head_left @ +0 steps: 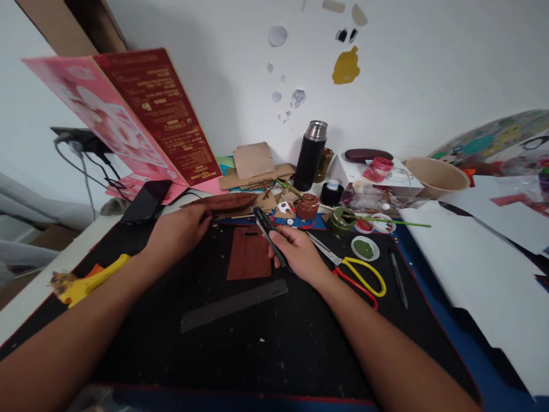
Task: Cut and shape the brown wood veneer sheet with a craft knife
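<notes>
My right hand (298, 252) is closed around a dark utility knife (270, 233), which points up and to the left. Beneath it lies a reddish-brown painted rectangle (249, 257) with a small slot near its top edge. My left hand (184, 232) is at the far left of the mat with its fingers curled together; what they pinch, if anything, is hidden. Just beyond those fingers rests a long brown boat-shaped piece (227, 202). A dark ruler (234, 306) lies slanted in front of the rectangle. Scissors (354, 272) with yellow and red handles lie right of my right hand.
On the black mat (206, 366) are a yellow tool (92, 280) and a pen (398, 277). Paint jars (341, 222), cardboard pieces (254, 160) and a black thermos (309, 157) crowd the back. A phone (146, 201) lies by a propped-up folder (158, 114).
</notes>
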`<state>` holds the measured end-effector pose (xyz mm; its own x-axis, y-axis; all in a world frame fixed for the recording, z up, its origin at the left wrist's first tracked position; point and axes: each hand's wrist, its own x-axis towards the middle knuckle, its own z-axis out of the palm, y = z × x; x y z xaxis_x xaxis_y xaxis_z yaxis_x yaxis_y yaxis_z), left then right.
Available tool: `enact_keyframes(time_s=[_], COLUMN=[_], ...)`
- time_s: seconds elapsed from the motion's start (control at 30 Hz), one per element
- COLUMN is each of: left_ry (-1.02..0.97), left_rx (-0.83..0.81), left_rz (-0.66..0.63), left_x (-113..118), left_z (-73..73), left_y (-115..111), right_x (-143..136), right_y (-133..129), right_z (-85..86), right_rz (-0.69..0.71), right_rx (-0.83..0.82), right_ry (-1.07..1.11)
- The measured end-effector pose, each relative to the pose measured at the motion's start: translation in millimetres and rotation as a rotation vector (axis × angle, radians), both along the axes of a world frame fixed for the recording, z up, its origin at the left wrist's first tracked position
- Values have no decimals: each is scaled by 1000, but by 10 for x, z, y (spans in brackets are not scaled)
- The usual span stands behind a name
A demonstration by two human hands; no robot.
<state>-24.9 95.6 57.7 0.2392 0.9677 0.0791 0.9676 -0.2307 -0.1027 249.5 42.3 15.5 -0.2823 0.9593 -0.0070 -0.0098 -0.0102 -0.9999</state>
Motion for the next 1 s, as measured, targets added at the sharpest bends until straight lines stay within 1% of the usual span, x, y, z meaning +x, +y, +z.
enact_keyframes(time_s=[0.07,0.2,0.4,0.5,0.57,0.67,0.73,0.8,0.87,0.93,1.0], left_ry=[-1,2,-31,-34,6,60,62,55,40,-7,-198], left_rx=[-4,-32,-50,-43,-24,-2,3,10,18,13,-78], left_rz=[-16,-59,-79,-137,-169,-161,-144,-131,-121,-118,-138], left_x=[-23,-19,-12,21,42,32,-2,-31,-32,0,45], left_z=[12,-29,-65,-105,-146,-201,-214,-198,-151,-82,-17], left_y=[5,-4,-90,-120,-110,-45,6,24,-26,-167,-390], right_x=[1,3,1,1,5,13,15,13,10,9,11], right_y=[0,-3,-5,-1,3,4,2,0,0,3,5], right_z=[-5,-3,3,-12,-21,-18,-8,4,12,15,13], right_rz=[2,5,13,15,17,17,16,15,17,22,22], right_rx=[4,-11,8,19,17,18,25,31,31,26,23], right_ry=[-6,-19,-30,-35,-33,-33,-41,-50,-56,-52,-44])
